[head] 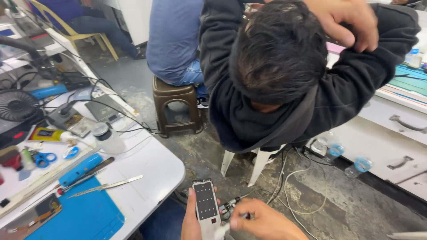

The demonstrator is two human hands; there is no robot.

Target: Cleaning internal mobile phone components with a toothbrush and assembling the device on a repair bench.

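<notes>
1. Holding an opened phone [207, 205] upright in the near centre of the view, the person's left hand [192, 221] wraps it from the left, thumb along the left edge and fingers behind it, closed round the body
2. The phone's long axis runs near to far, its bare inner back with a grid of dots facing up at the camera, and its lower end sits down at the bottom edge of the view
3. The right hand [262, 221] lies just to the right of the phone's lower end, fingers curled round a small pale item; what that item is cannot be told
4. Of the two hands the right is the free one to work, and the phone's lower right corner lies directly left of its fingertips, all but touching
5. To the left stands a white workbench [153, 166] with a blue mat [84, 218], tweezers [106, 186] and a blue-handled tool [80, 170], well apart from both hands
6. Beyond the phone, on the far side, a person in a black hoodie [267, 120] sits on a white stool [262, 162]
</notes>
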